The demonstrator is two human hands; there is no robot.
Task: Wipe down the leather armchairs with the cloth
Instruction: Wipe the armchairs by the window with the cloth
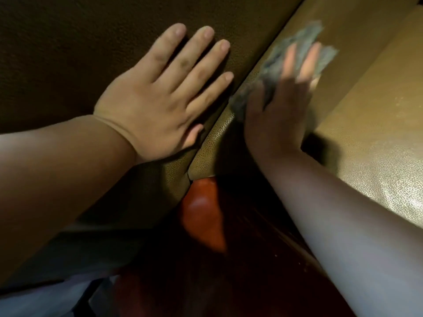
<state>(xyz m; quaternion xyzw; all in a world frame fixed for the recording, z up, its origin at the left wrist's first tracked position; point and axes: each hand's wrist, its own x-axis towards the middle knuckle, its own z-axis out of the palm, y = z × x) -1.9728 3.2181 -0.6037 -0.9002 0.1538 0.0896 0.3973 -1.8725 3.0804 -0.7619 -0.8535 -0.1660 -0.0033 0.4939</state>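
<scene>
Head view: I am bracing my left hand (160, 104), fingers spread flat, on the armchair (377, 138); my right hand (281, 106) is pressing the cloth (295, 42) along its inner panel, fingers straight; next I'm judging the seam needs firm strokes.

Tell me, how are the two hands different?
The left hand lies flat and bare on the dark leather, while the right hand presses a grey cloth on the lighter leather. The left hand looks sharp; the right hand is blurred. Both have straight, spread fingers and touch the armchair.
</scene>
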